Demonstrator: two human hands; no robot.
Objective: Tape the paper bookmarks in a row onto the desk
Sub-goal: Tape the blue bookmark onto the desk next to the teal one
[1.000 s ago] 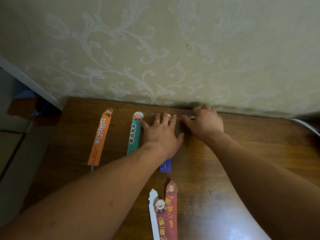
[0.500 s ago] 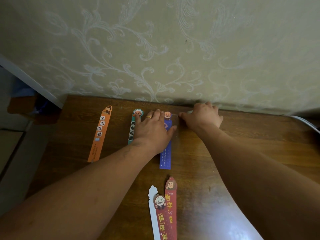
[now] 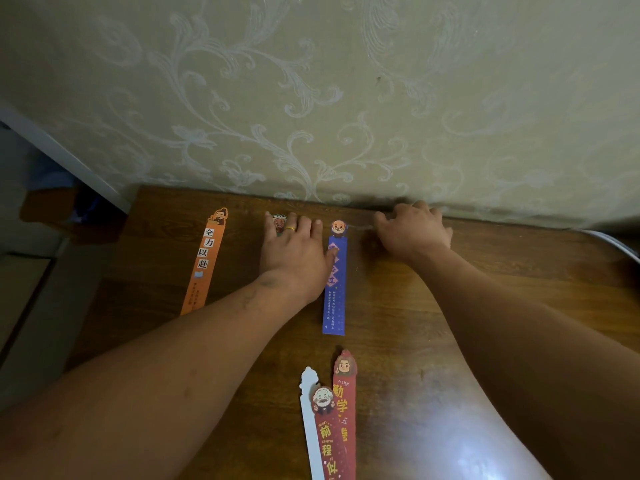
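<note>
Bookmarks lie in a row at the far part of the desk (image 3: pixel 450 306), close to the wall (image 3: pixel 311 98), each with its cartoon head at the far end. The blue bookmark (image 3: pixel 335 292) is the right one of the row and lies flat. The orange bookmark (image 3: pixel 205 261) is the left one, a little tilted, well apart from the blue. Between them is the middle bookmark (image 3: pixel 278 221); only its cartoon head shows, and the rest is hidden under the left hand (image 3: pixel 294 252).

The left hand lies flat on the desk, palm down, with fingers straight and slightly spread, grasping nothing. Its thumb rests on the left edge of the blue bookmark. One finger carries a gold ring (image 3: pixel 291 229).

The right hand (image 3: pixel 412 230) is just right of the blue bookmark's head, where the desk meets the wall. Its fingers are curled and the thumb points toward that bookmark. A faint pale strip (image 3: pixel 360 227) seems to run from the bookmark's head to the thumb. It is too dim to say what it is, and I cannot tell if the fingers grasp something.

Nearer to the person, three more overlap: a red bookmark (image 3: pixel 346 403), a white bookmark (image 3: pixel 308 403) and a dark red bookmark (image 3: pixel 327 445) lying over both. A pale cable (image 3: pixel 620 242) shows at the right edge of the desk.
</note>
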